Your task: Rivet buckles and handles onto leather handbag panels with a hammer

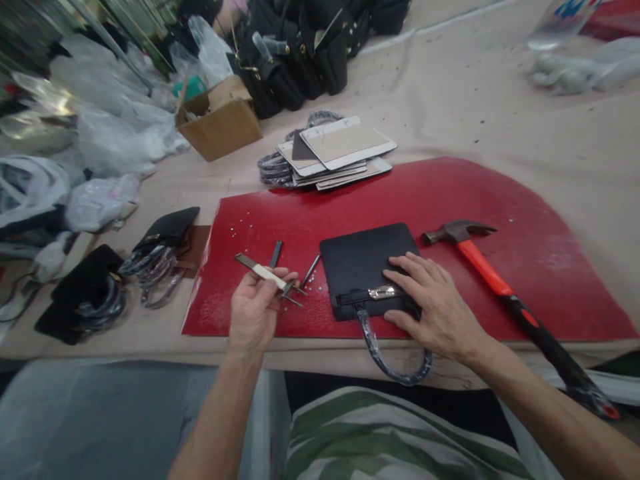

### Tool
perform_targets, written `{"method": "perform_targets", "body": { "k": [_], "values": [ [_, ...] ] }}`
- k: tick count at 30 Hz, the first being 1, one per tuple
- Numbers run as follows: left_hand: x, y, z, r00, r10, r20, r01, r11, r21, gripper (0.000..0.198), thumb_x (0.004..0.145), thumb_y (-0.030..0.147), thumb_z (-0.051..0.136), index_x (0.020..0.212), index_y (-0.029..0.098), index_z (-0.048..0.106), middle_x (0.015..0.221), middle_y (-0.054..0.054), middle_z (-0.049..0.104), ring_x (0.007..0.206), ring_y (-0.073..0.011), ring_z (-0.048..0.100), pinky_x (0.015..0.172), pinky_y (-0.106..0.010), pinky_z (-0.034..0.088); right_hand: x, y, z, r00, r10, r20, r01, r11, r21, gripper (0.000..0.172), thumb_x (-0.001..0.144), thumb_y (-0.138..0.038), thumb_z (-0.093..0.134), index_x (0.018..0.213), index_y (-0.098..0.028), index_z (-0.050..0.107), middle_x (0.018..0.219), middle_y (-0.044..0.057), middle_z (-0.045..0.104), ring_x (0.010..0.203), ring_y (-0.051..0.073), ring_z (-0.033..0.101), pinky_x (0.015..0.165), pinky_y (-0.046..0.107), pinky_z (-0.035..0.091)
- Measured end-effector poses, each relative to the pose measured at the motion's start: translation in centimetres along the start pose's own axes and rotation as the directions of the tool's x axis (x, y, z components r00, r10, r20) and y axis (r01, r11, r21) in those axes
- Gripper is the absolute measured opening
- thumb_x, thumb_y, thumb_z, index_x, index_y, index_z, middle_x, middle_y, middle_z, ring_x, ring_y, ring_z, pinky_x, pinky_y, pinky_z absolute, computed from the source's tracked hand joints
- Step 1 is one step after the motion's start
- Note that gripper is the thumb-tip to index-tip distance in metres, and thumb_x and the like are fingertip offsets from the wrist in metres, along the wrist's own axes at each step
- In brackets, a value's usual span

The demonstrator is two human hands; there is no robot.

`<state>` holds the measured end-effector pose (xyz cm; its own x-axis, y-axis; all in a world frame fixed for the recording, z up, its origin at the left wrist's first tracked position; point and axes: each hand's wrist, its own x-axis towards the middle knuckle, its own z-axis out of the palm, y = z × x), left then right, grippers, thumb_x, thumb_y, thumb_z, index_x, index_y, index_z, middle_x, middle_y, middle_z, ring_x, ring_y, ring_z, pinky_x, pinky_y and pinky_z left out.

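Note:
My left hand [257, 303] pinches a slim metal tool with a pale wrapped middle [263, 273] and thin pointed prongs; its exact kind I cannot make out. My right hand [435, 303] lies with fingers spread on a black bag panel [367, 257], near its silver clasp [383, 292]. A plastic-wrapped handle loop [373, 350] hangs from this panel over the table's front edge. Just beyond my left fingers, a flat dark metal bar [276, 253] and a thin metal rod [311, 271] rest on the red mat [500, 267]. To the right is a claw hammer [483, 263] with an orange and black grip.
Stacked panels [340, 147] with wrapped handles lie behind the mat. Farther back are a cardboard box [220, 123] and black bags [300, 60]. Black pieces with wrapped handles [155, 250] lie at left, near plastic bags [115, 133]. Small bits dot the mat.

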<state>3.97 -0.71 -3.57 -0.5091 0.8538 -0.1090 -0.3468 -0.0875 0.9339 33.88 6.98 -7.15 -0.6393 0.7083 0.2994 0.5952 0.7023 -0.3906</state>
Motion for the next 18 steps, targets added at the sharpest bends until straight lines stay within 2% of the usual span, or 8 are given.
{"method": "perform_targets", "body": {
  "k": [2,4,8,13,18],
  "values": [
    [-1.3,-2.1,2.0,0.997,0.073,0.035,-0.072,0.997,-0.027,0.037,0.072,0.031,0.088,0.097,0.019,0.063,0.091,-0.003,0.075,0.087,-0.0229,0.076,0.082,-0.04,0.063,0.0,0.0,0.0,1.0,0.0,0.003,0.0,1.0,-0.001,0.057,0.089,-0.048,0.063,0.134,-0.015,0.056,0.148,0.016,0.047,0.139,0.039,0.038,0.112,0.062,0.034],
    [-2.2,-3.8,3.2,0.982,0.178,0.063,-0.178,0.984,0.0,0.031,0.08,0.029,0.083,0.101,0.02,0.063,0.094,-0.003,0.076,0.09,-0.022,0.076,0.083,-0.037,0.063,0.0,0.0,0.0,1.0,-0.001,0.004,0.001,1.0,-0.001,0.057,0.089,-0.05,0.062,0.134,-0.015,0.056,0.148,0.016,0.047,0.139,0.039,0.037,0.113,0.061,0.034],
    [-3.1,-5.3,3.6,0.94,0.313,0.135,-0.329,0.938,0.111,0.022,0.088,0.022,0.075,0.105,0.02,0.062,0.1,-0.004,0.076,0.099,-0.0222,0.075,0.089,-0.036,0.061,0.0,-0.1,-0.1,1.0,0.003,0.004,-0.003,1.0,0.002,0.057,0.09,-0.05,0.062,0.134,-0.016,0.056,0.149,0.015,0.046,0.139,0.039,0.037,0.113,0.061,0.033],
    [-3.3,-5.6,3.3,0.922,0.323,0.212,-0.357,0.921,0.153,0.018,0.09,0.019,0.072,0.105,0.02,0.062,0.104,-0.004,0.076,0.102,-0.0231,0.074,0.093,-0.039,0.06,0.1,-0.2,-0.2,1.0,0.016,0.019,-0.016,1.0,0.006,0.057,0.089,-0.049,0.063,0.135,-0.016,0.056,0.15,0.015,0.046,0.14,0.039,0.036,0.113,0.062,0.033],
    [-3.3,-5.9,2.9,0.928,0.323,0.188,-0.355,0.919,0.174,0.022,0.09,0.02,0.072,0.108,0.021,0.059,0.107,-0.006,0.076,0.102,-0.0217,0.074,0.093,-0.038,0.06,0.0,-0.2,-0.2,1.0,0.014,0.024,-0.014,1.0,0.012,0.057,0.089,-0.047,0.064,0.136,-0.016,0.055,0.15,0.015,0.046,0.141,0.038,0.035,0.115,0.061,0.031]
  ]
}}
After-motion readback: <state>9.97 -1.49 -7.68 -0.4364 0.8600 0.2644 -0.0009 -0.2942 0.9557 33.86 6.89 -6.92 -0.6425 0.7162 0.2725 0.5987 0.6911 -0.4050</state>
